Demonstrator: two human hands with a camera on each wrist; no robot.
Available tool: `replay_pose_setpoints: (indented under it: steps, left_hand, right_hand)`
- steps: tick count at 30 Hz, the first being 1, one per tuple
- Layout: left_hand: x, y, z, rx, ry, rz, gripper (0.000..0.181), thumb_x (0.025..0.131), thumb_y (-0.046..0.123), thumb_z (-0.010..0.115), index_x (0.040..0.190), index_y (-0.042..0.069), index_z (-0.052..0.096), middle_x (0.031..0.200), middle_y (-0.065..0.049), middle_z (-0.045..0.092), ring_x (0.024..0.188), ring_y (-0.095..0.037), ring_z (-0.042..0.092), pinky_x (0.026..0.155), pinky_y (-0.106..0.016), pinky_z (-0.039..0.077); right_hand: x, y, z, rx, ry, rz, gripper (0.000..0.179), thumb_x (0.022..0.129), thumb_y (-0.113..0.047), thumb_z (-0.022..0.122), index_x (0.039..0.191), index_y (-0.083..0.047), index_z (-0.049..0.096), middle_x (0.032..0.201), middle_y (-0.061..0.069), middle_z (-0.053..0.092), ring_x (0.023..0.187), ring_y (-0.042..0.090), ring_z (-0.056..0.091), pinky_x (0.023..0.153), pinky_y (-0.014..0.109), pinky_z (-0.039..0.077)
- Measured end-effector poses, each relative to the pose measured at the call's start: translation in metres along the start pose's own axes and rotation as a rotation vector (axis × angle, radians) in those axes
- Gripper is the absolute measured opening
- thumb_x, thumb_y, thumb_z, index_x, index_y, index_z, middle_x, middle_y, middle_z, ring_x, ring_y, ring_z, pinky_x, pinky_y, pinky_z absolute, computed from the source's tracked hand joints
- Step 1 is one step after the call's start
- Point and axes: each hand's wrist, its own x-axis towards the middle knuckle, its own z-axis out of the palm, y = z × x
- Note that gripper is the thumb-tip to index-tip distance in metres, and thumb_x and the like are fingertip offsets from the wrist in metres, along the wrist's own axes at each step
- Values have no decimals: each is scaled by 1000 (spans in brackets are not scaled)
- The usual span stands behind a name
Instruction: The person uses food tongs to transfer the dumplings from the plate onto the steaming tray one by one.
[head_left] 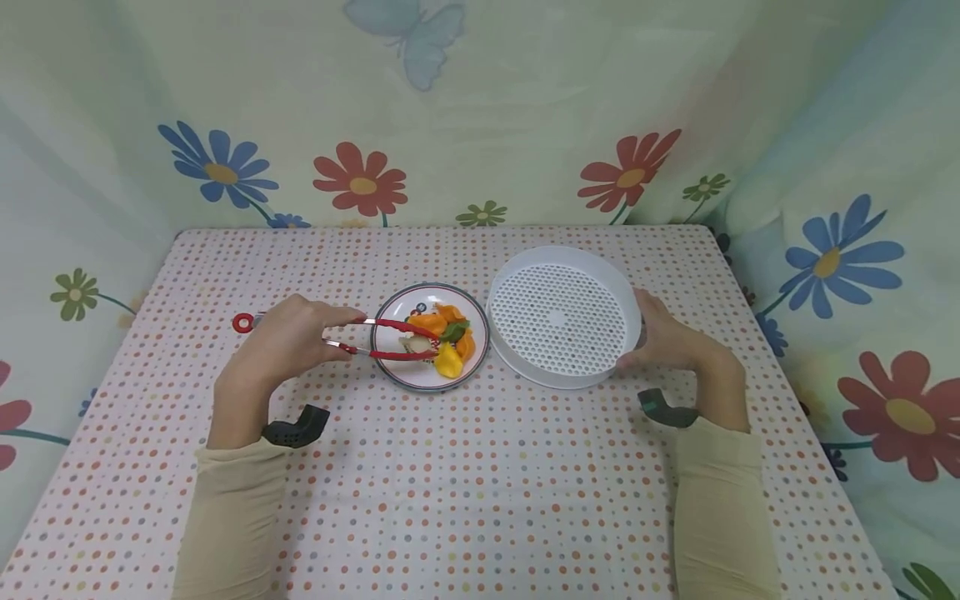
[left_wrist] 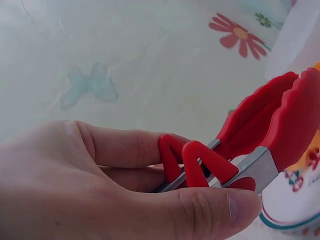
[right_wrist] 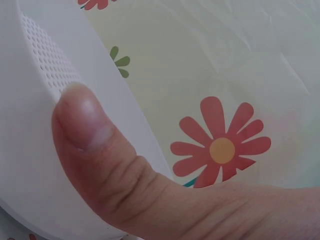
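Note:
My left hand [head_left: 288, 337] holds a pair of tongs [left_wrist: 245, 167] with red scalloped tips and metal arms, thumb on one arm and fingers on the other. The tongs' arms are spread apart over a white plate [head_left: 392, 372] with a dark rim, tips at the food. On it lie orange pieces [head_left: 427, 323], a yellow piece [head_left: 448, 362], a green piece [head_left: 453, 332] and a pale piece [head_left: 415, 342]. My right hand [head_left: 663, 335] grips the right side of a white round sieve [head_left: 558, 321] with a perforated bottom; its thumb [right_wrist: 87, 125] lies against the wall.
The sieve stands right beside the plate. A red ring [head_left: 243, 322] on the tongs' handle end shows left of my left hand. A dotted cloth [head_left: 480, 500] covers the table, and a flowered curtain [head_left: 517, 108] hangs behind and at both sides.

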Motion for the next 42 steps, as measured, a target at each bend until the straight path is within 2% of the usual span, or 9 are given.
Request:
replay_pose_setpoints:
  steps: [4,11,14,19,24,28,33,38,42]
  left_hand:
    - [12,14,-11,9,18,46,58,59,28,83,115,24,64,99,3,70,86,-15,65,75,-34,50]
    - [58,49,-25,21,-43,133,56,63,32,80,116,26,62,95,6,70,75,-9,61,68,-25,49]
    - [83,64,-21,31,-75,183,57,64,36,79,117,27,61,95,7,70,74,-8,60,66,-23,47]
    - [127,91,-2,17,-119,244,56,68,39,76,120,27,59,94,5,70,74,-9,56,67,-24,45]
    - [162,119,20,36,-121,210,53,72,37,74,121,26,58,94,4,69,78,-11,56,70,-28,44]
    - [179,140,37,79,-119,168,54,73,37,73,123,25,57,100,5,68,78,-13,57,67,-29,46]
    - [189,156,55,141,-95,127,54,72,38,74,121,24,58,108,3,66,88,-17,61,70,-34,47]
    - [193,166,65,146,-70,41,52,72,37,74,119,23,58,104,3,68,76,-15,61,60,-32,44]
    - [196,171,70,144,-58,12,50,72,38,73,118,22,59,101,4,68,73,-14,60,57,-31,44]
  right_hand:
    - [-2,0,-1,11,-7,18,129,54,-43,84,144,-20,-6,148,15,8,136,38,7,101,65,12]
    - [-5,-1,-1,-20,-23,81,134,55,-47,82,144,-13,-12,150,20,-4,137,41,-4,102,65,7]
    - [-5,0,-1,-33,-28,82,134,55,-48,82,143,-10,-12,150,22,-4,136,42,-4,102,64,8]
    - [-7,1,0,-16,-37,102,136,53,-48,82,143,-13,-14,150,20,-6,137,40,-4,102,64,9]
    - [-8,-2,-2,-18,-39,129,137,53,-51,81,143,-12,-14,151,18,-8,137,39,-7,103,64,9]
    - [-9,-2,0,-29,-23,106,134,53,-51,81,144,-11,-10,150,18,-1,138,38,0,104,62,12]
    - [-7,-4,2,-3,-2,62,131,52,-50,82,144,-13,-4,148,16,8,136,36,9,102,61,19]
    - [-8,-3,2,-1,-6,75,133,53,-49,82,144,-11,-7,150,17,3,138,37,4,104,60,17]
    - [-10,0,0,-9,-4,91,133,54,-48,82,144,-10,-8,151,16,1,138,37,3,105,60,15]
